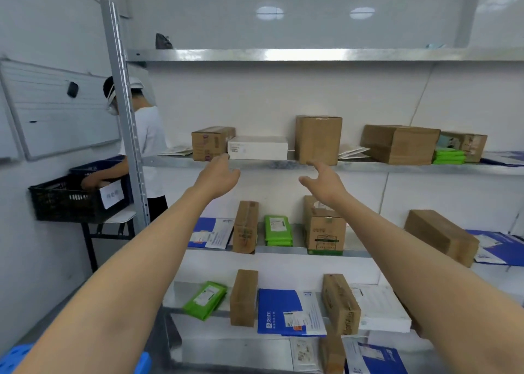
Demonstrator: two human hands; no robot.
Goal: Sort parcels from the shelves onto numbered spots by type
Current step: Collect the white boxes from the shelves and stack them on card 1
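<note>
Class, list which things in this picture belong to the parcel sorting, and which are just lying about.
Job: white box, tall brown box, green bags, blue envelope, left hand, right hand.
Lying about: whiteboard, dark bag on top shelf.

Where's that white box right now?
In the head view, the white box sits on the middle shelf, left of centre, between a small brown box and a tall brown box, just above the left hand.

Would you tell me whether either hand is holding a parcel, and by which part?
Nothing is held: left hand and right hand are open before the shelf.
</note>
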